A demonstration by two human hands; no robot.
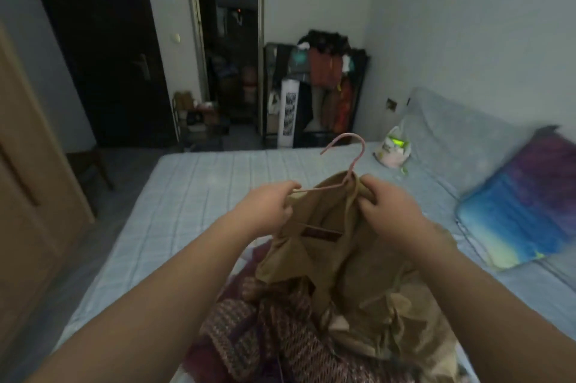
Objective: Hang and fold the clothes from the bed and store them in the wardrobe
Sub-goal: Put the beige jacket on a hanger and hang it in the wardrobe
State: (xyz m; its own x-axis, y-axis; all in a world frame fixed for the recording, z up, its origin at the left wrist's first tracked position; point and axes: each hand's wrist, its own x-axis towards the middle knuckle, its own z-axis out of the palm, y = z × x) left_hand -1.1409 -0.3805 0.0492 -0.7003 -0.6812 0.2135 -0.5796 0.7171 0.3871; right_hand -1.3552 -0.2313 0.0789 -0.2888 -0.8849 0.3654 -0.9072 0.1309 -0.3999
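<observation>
Tan shirt (336, 245) on pink hanger (349, 164), both hands gripping collar.

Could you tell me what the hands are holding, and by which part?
Tan fabric shirt on a pink wire hanger: left hand pinches its left shoulder, right hand its right shoulder.

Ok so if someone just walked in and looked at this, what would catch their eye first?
Probably the tan shirt held up at centre, with a pink hanger threaded into its collar; the left hand and right hand grip it on either side. Next, the bright blue and purple pillow on the bed's right, and the knitted maroon clothes piled below.
</observation>
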